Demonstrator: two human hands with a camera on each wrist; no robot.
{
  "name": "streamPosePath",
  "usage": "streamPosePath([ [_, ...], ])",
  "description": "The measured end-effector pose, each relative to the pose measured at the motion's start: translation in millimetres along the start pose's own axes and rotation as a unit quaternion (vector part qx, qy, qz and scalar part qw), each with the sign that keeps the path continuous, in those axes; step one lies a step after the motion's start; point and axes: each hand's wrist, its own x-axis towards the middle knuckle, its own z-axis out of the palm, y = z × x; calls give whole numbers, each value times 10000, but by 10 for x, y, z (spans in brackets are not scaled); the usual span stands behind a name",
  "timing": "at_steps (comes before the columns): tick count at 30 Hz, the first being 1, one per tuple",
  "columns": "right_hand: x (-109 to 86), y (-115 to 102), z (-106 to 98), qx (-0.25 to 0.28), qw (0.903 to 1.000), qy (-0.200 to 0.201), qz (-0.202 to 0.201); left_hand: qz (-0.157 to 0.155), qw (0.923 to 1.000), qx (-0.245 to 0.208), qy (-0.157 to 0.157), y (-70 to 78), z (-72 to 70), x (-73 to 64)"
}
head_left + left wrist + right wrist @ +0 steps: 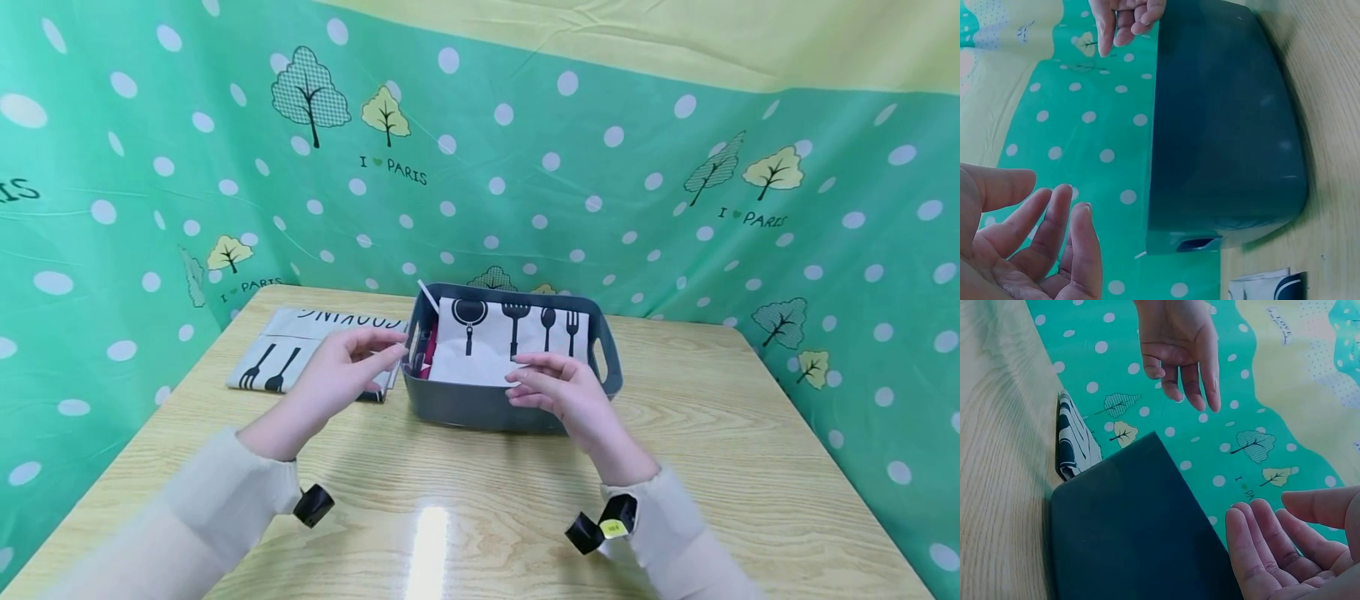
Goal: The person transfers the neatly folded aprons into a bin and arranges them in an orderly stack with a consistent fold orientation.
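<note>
A dark grey plastic basket (487, 406) with handle holes stands on the table. Inside lies a folded white cloth (491, 346) printed with a black pan, spatula, spoon and fork. Something red (430, 346) and a thin white stick (427, 296) show at the basket's left end. My left hand (341, 371) hovers by that end, fingers loosely bent and holding nothing. Over the basket's front right part hangs my right hand (558, 387), likewise holding nothing. Both wrist views show the basket's outer wall (1229, 125) with the hands beside its rim.
Left of the basket, a second folded cloth (273, 358) with black cutlery prints and lettering lies on the wooden table (720, 433). A green dotted curtain (525, 192) hangs behind and around the table. Small black cameras (313, 505) are strapped at the wrists.
</note>
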Motion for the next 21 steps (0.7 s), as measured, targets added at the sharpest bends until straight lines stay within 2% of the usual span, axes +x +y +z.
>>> streamPosePath([
  [8,-21,79,60,59,9999,53,105,-197,9997,-140,51,-132,15,-32],
  [21,-53,211,146,-180,9993,-339,48,-555,9980,-265,137,-374,71,-136],
])
